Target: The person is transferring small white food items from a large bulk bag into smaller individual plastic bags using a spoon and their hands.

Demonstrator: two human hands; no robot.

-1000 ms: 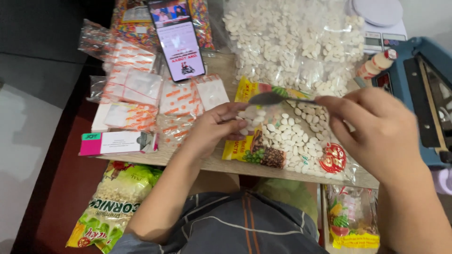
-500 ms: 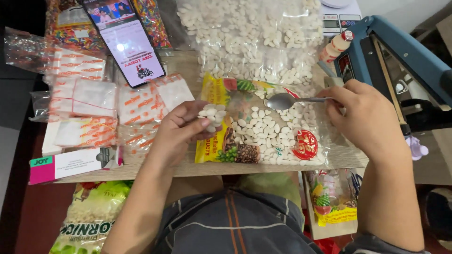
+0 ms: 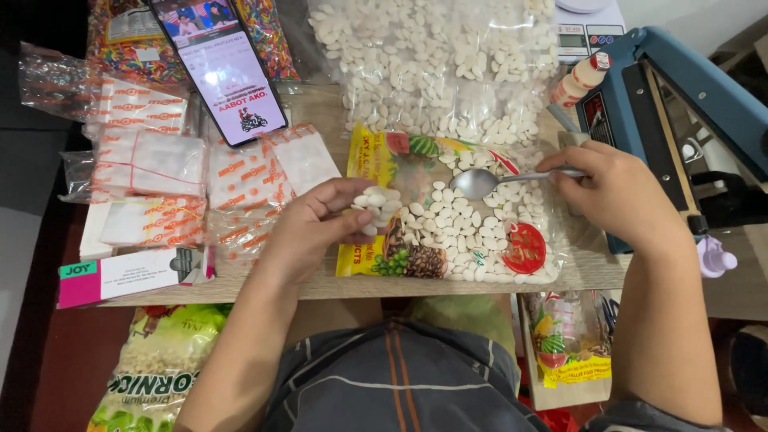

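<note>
My left hand [image 3: 316, 224] pinches a small clear packet [image 3: 374, 210] filled with white seeds, just left of the opened yellow-printed bag [image 3: 448, 232] that lies flat on the table with loose white seeds on it. In my right hand [image 3: 620, 196] is a metal spoon [image 3: 492, 182]; I grip its handle, and its empty bowl hovers over the seeds, pointing left toward the packet.
A large clear bag of white seeds [image 3: 436, 60] lies behind. Filled small packets [image 3: 160, 172] pile up at left beside a lit phone [image 3: 224, 68]. A blue heat sealer [image 3: 680, 104] stands at right, with a digital scale [image 3: 588, 28] behind it. Snack bags [image 3: 152, 368] sit below the table edge.
The view has shifted and moved closer. My right hand has drawn the spoon back slightly from the packet, its bowl empty now. My left hand still holds the packet in the same spot.
</note>
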